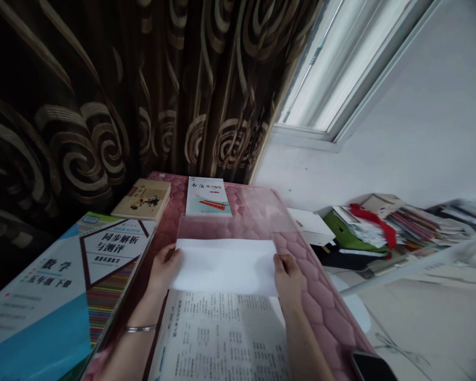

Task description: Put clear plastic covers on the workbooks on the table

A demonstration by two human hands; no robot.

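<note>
A blank white sheet of paper (226,264) is stretched between my two hands. My left hand (164,267) pinches its left edge, thumb on top, and a silver bangle circles that wrist. At the right edge, my right hand (289,272) grips the sheet with fingers curled. Below the sheet lies a printed page (222,338) full of small text, its upper part covered by the white paper. Just beyond the sheet, a clear plastic sheet (238,225) rests on the pink quilted tabletop (317,312).
At left lie a large blue and white workbook (63,286) and a tan book (145,198). A white booklet (208,197) sits at the back before the patterned curtain (162,95). A phone (373,365) is near the front right. Piled papers (412,219) and a white box (311,225) stand beyond the right edge.
</note>
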